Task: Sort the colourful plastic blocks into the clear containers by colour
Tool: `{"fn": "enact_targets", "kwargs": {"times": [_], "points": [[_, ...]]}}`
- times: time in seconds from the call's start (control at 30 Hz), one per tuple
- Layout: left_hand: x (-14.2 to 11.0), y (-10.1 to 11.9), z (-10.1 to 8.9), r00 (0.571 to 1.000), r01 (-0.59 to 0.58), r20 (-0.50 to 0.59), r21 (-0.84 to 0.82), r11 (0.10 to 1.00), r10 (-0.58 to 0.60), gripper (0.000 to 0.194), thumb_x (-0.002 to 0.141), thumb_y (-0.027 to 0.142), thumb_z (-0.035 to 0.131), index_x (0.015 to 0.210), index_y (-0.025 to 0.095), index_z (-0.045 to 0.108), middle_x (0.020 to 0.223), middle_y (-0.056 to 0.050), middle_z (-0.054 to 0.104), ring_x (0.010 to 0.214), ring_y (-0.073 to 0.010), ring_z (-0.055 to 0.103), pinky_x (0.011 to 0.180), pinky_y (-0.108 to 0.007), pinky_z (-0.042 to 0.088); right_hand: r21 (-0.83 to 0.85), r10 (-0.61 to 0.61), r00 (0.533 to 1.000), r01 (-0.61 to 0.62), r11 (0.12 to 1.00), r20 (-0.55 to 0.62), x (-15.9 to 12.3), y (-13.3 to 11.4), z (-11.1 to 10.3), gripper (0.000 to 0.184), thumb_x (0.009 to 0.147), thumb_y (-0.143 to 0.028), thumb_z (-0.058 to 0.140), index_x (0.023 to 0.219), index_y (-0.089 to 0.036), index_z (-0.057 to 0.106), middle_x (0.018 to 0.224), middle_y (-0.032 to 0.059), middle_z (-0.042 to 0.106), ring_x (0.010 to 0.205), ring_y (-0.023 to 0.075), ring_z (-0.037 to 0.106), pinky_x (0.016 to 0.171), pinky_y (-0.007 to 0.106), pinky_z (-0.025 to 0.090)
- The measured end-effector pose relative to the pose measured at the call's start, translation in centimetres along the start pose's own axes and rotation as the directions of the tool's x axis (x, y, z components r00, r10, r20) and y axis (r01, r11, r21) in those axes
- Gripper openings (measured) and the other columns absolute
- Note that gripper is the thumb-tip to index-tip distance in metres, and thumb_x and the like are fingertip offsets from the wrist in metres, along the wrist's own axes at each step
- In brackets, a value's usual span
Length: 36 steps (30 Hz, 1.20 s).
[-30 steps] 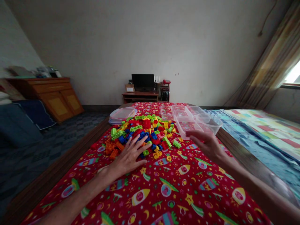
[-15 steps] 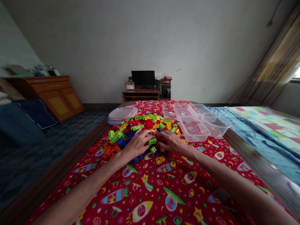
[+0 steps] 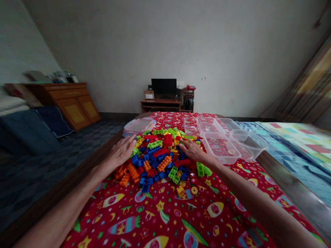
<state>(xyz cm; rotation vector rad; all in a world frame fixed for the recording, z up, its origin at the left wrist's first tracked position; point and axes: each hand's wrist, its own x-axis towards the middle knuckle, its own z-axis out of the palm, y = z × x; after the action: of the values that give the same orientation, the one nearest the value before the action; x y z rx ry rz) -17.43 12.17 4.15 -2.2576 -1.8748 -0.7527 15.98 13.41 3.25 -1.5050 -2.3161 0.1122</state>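
Note:
A heap of toy building bricks [image 3: 152, 155] in red, blue, green, yellow and orange lies on the red patterned cloth [image 3: 160, 213]. At the heap's left edge is my left hand [image 3: 121, 150], fingers stretched out and holding nothing that I can see. My right hand [image 3: 192, 150] rests over the right side of the heap with its fingers apart, close to some yellow and red bricks. Between the hands lie an orange brick [image 3: 164, 163] and a green brick [image 3: 173, 172]. A yellow wheel-like piece [image 3: 194, 190] sits near the front.
Clear plastic containers [image 3: 223, 146] stand to the right of the heap. Stacked lids [image 3: 139, 125] lie behind its left side. A bed [image 3: 292, 141] adjoins the table on the right. A desk with a monitor [image 3: 163, 88] is against the far wall.
My left hand has moved from the heap's middle out to its left edge. The right hand has shifted slightly right and away from me. More bricks show at the front; the view has turned slightly left.

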Motion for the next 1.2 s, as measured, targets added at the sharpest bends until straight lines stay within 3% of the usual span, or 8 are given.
{"fn": "enact_targets", "kwargs": {"times": [0.1,0.33,0.47,0.63,0.73,0.87,1.03,1.2], "points": [[-1.4,0.5,1.1,0.991,-0.03,0.124,-0.133,0.991,0.046,0.071,0.093,0.057,0.013,0.137,0.013,0.047,0.138,-0.012,0.053,0.128,-0.0245,0.048,0.108,-0.041,0.037,0.054,-0.125,0.992,0.124,0.991,0.022,-0.9,-1.1,0.1,0.05,0.097,-0.051,0.027,0.125,-0.023,0.057,0.124,0.0149,0.057,0.11,0.0278,0.057,0.094,0.047,0.043],[-2.2,7.1,0.6,0.953,-0.3,0.028,-0.07,0.951,0.303,0.052,0.09,0.053,0.043,0.128,0.023,0.058,0.133,-0.011,0.054,0.124,-0.0299,0.048,0.105,-0.047,0.039,0.122,-0.437,0.898,0.439,0.89,-0.046,-4.7,-2.5,-1.3,0.042,0.096,-0.046,0.038,0.118,-0.021,0.063,0.117,0.0106,0.063,0.108,0.0234,0.058,0.1,0.042,0.038],[-1.3,9.5,-0.3,0.905,-0.411,0.055,-0.136,0.901,0.421,0.053,0.09,0.052,0.046,0.134,0.025,0.052,0.145,-0.01,0.042,0.131,-0.0296,0.042,0.109,-0.044,0.036,0.208,-0.3,0.943,0.325,0.923,-0.145,-5.1,-2.8,-2.9,0.036,0.095,-0.037,0.042,0.105,-0.016,0.069,0.093,0.0086,0.071,0.083,0.0176,0.065,0.079,0.028,0.046],[2.7,8.0,-0.3,0.915,-0.401,-0.077,-0.08,0.913,0.395,0.052,0.094,0.051,0.037,0.136,0.023,0.05,0.143,-0.01,0.042,0.132,-0.0277,0.04,0.111,-0.044,0.032,0.164,0.009,0.984,0.021,0.986,-0.18,0.5,-2.8,-4.4,0.04,0.096,-0.038,0.037,0.101,-0.016,0.07,0.082,0.0089,0.072,0.076,0.0202,0.067,0.071,0.028,0.046],[5.3,5.9,1.2,0.951,-0.285,-0.127,-0.022,0.958,0.28,0.049,0.095,0.047,0.032,0.126,0.019,0.059,0.126,-0.011,0.055,0.121,-0.0254,0.049,0.107,-0.043,0.036,0.131,-0.099,0.992,0.11,0.985,-0.083,5.6,-2.9,-3.4,0.042,0.096,-0.043,0.037,0.123,-0.021,0.061,0.113,0.0102,0.068,0.105,0.0232,0.063,0.088,0.033,0.045],[6.3,4.7,3.1,0.991,-0.13,-0.011,-0.055,0.99,0.13,0.049,0.096,0.04,0.026,0.117,0.017,0.063,0.123,-0.011,0.059,0.122,-0.0253,0.049,0.107,-0.047,0.034,0.083,-0.289,0.947,0.28,0.956,0.14,9.3,-2.7,-1.0,0.043,0.096,-0.045,0.039,0.128,-0.022,0.056,0.125,0.0094,0.062,0.113,0.0213,0.057,0.096,0.033,0.042],[4.6,7.6,3.4,0.971,-0.211,0.086,-0.135,0.968,0.224,0.05,0.093,0.048,0.035,0.121,0.017,0.062,0.135,-0.013,0.052,0.124,-0.0275,0.05,0.107,-0.044,0.038,0.118,-0.428,0.894,0.414,0.902,0.131,6.3,-1.3,-0.5,0.034,0.095,-0.038,0.046,0.118,-0.019,0.062,0.11,0.0091,0.065,0.098,0.0178,0.06,0.087,0.031,0.044],[3.7,13.0,2.4,0.878,-0.436,0.111,-0.216,0.874,0.466,0.051,0.095,0.044,0.032,0.132,0.016,0.053,0.139,-0.012,0.05,0.13,-0.0252,0.045,0.11,-0.044,0.036,0.154,-0.441,0.881,0.418,0.895,0.172,1.6,0.4,-3.9,0.031,0.096,-0.031,0.04,0.104,-0.019,0.068,0.09,0.0049,0.07,0.078,0.0142,0.063,0.073,0.026,0.045]]}}
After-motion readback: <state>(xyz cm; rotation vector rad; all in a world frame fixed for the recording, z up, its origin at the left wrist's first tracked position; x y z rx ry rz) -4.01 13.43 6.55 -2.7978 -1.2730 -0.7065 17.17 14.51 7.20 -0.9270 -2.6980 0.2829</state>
